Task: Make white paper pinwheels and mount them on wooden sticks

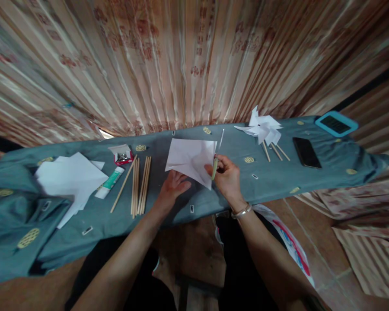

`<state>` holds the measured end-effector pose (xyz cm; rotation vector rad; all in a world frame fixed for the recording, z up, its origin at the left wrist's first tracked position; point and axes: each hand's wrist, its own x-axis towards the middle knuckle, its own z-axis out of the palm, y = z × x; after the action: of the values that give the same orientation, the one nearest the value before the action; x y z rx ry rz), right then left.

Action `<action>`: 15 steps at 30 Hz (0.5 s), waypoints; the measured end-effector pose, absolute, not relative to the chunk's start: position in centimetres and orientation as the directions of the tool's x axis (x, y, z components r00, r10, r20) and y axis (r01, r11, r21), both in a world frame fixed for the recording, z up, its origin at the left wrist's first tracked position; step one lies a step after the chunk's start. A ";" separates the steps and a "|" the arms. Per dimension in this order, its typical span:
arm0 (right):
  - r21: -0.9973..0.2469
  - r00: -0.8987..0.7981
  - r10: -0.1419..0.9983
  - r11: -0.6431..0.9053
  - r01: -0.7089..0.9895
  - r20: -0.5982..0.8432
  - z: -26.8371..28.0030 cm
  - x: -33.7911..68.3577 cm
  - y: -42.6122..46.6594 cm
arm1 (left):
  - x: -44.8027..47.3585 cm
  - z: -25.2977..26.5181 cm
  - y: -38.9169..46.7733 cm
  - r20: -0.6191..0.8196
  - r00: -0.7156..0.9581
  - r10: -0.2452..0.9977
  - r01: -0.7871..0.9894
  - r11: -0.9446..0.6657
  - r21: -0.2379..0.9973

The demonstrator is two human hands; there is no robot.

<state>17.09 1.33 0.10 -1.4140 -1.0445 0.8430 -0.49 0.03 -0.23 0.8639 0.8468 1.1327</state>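
Observation:
A square sheet of white paper, creased and with its near edge uneven, lies in front of me on the cloth-covered table. My left hand holds the sheet by its near-left edge, the thumb apart from the fingers. At its right edge, my right hand is closed around what look like scissors with a yellow-green handle; the blades cannot be made out. A bracelet circles my right wrist. Just beyond that hand lies a thin white strip.
On the left are stacked paper sheets, a glue stick, a red box of small metal pieces and several wooden sticks. Paper pinwheels, a black phone and a blue-framed device are right. A curtain hangs behind.

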 end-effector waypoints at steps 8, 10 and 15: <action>-0.973 0.259 0.963 0.012 0.231 0.073 -0.4 15.0 1.3 | 0.3 0.0 0.1 -0.272 -0.076 0.959 -0.407 0.219 0.887; -0.974 0.243 0.968 0.002 0.225 0.059 -0.6 14.8 1.3 | 0.0 0.2 0.4 -0.286 -0.115 0.951 -0.445 0.208 0.871; -0.981 0.191 0.982 -0.025 0.194 0.013 -0.6 14.2 0.9 | -1.3 0.0 1.2 -0.263 -0.197 0.945 -0.426 0.159 0.891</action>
<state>14.23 0.94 -0.57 -1.4408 -1.2001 0.9699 -1.28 1.24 0.00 0.6114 1.1613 1.3886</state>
